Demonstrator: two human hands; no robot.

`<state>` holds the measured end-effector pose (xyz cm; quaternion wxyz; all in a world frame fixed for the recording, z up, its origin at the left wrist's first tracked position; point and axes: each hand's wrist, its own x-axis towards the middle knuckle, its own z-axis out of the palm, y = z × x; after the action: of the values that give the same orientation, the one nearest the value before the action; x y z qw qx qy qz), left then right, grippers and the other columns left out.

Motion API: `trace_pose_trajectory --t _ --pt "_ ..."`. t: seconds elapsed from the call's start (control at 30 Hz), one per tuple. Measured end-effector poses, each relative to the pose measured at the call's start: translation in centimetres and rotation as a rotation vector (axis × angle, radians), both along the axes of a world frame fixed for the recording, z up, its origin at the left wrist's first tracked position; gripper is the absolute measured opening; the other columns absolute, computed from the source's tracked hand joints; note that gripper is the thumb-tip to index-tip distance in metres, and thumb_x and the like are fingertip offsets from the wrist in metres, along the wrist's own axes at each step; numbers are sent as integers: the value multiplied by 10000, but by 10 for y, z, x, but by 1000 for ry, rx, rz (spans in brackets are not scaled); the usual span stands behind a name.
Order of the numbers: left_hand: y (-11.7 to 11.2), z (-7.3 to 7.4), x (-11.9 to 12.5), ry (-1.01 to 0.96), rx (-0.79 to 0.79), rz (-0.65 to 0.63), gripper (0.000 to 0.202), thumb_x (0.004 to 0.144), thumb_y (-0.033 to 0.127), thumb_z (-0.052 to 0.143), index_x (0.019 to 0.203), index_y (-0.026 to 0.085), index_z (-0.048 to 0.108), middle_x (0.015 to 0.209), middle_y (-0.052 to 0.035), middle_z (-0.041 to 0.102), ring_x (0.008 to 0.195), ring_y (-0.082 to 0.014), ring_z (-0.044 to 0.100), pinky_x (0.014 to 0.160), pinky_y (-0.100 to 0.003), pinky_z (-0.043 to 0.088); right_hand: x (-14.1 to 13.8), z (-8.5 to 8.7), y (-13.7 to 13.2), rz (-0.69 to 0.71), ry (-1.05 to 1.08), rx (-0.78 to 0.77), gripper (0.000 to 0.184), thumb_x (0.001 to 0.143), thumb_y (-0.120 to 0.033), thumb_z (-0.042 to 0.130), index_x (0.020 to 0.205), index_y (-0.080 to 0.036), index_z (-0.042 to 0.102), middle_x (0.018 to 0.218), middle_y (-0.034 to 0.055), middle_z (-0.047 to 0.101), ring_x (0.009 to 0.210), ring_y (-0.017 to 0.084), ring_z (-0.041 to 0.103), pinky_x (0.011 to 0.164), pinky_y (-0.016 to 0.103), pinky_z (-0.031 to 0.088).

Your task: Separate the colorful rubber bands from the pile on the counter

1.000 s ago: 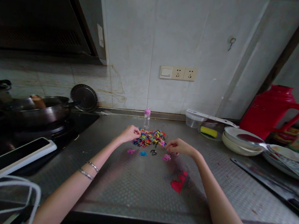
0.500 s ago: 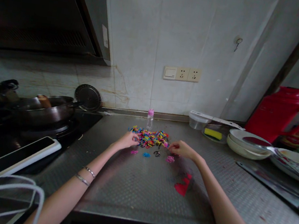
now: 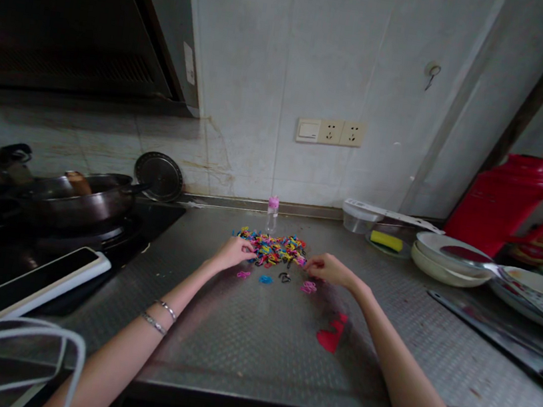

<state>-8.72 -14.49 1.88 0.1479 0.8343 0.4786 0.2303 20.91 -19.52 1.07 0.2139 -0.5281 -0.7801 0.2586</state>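
A heap of small coloured elastic bands (image 3: pixel 273 247) lies on the steel counter (image 3: pixel 253 336). My left hand (image 3: pixel 233 253) rests at the heap's left edge, fingers curled in a pinch among the bands. My right hand (image 3: pixel 327 268) is at the heap's right edge, fingertips pinched together on something I cannot make out. In front of the heap lie separate bands: a pink one (image 3: pixel 243 274), a blue one (image 3: pixel 265 279), a black one (image 3: pixel 284 277) and a pink cluster (image 3: pixel 309 287). A small bottle with a pink cap (image 3: pixel 273 214) stands behind the heap.
A wok (image 3: pixel 74 199) and a pot sit on the stove at left, with a phone (image 3: pixel 28 284) and white cable (image 3: pixel 4 344) near the front. Bowls (image 3: pixel 450 259), a sponge (image 3: pixel 386 241), a red thermos jug (image 3: pixel 508 203) and a knife (image 3: pixel 495 336) crowd the right. A red patch (image 3: pixel 331 333) marks the counter.
Both hands have dropped slightly from the heap's upper sides to its front corners. The view has shifted a little to the left.
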Motion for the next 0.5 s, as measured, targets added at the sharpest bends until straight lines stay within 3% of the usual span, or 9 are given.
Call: trace_pose_trajectory --t 0.23,0.5 --pt "5 -7 1 1 18 -18 214 694 284 557 781 147 697 639 -35 637 578 -123 531 571 -220 358 0 0 0 -6 15 -15 259 655 -219 469 808 -139 662 592 -3 597 487 83 471 445 171 341" --pt "1 19 -11 -189 -40 -26 343 713 386 528 819 102 690 570 -34 607 492 -100 456 497 -212 312 2 -2 1 10 33 -3 260 639 -208 467 796 -143 663 588 -4 600 484 85 467 462 179 354"
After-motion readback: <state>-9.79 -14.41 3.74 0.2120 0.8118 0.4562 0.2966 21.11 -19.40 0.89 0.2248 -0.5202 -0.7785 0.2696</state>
